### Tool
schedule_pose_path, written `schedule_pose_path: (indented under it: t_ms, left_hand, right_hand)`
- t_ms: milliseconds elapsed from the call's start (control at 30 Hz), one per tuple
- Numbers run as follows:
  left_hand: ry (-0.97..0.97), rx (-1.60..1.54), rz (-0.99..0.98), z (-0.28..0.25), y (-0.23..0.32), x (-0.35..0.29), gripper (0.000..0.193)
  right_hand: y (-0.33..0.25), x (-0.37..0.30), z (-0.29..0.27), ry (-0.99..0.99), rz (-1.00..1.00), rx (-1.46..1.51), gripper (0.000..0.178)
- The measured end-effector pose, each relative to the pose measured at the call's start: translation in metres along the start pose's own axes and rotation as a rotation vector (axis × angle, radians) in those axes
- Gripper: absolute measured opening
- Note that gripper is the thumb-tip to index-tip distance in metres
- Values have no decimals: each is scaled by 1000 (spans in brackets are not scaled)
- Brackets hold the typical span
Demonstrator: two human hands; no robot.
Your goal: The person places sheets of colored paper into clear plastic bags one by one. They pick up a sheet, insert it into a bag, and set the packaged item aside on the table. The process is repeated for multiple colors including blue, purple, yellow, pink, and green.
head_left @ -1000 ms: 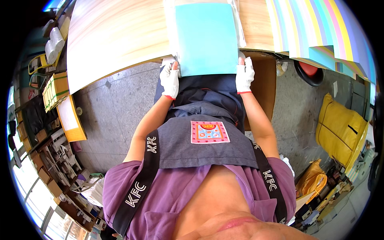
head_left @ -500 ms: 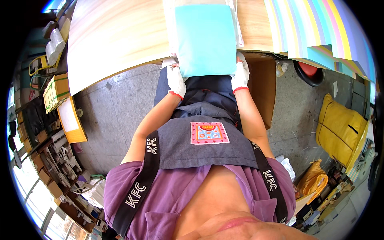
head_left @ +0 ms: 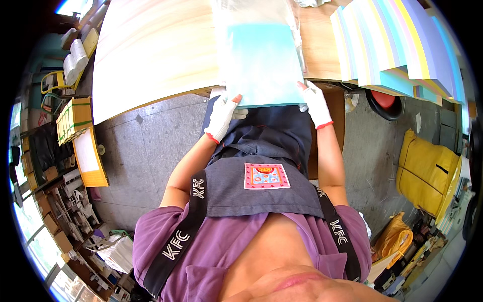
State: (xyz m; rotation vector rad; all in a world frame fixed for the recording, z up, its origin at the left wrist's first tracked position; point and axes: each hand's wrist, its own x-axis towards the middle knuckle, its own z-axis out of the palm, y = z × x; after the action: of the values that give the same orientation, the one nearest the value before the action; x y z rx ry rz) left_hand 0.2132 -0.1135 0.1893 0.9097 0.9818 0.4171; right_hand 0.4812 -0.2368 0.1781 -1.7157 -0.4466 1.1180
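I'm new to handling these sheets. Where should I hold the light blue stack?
Probably at its near edge, coming from the person's side of the table. The light blue stack lies flat and overhangs there, so fingers fit under; the left hand and right hand take its two near corners.

head view: worn on the person's head | faces steeply down over chest and apron | close to the hands | desk edge at top | floor below | fisheye bends edges
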Motion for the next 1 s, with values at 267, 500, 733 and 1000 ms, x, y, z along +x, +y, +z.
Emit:
schedule_pose_path:
  t_ms: [267, 500, 733, 1000]
  left_hand:
    - [-69, -241, 292, -30, 38, -25, 54]
    - [113, -246, 645, -141, 82, -59, 50]
    - [342, -294, 476, -299, 76, -39, 39]
    - [420, -157, 123, -379, 54, -17, 28]
  right_hand:
    - [-76, -48, 35, -100, -222, -52, 40]
    - [-104, -56, 130, -128, -492, -481, 37]
    - [-104, -57, 84, -456, -455, -601, 26]
    - [-93, -26, 115, -79, -874, -978, 38]
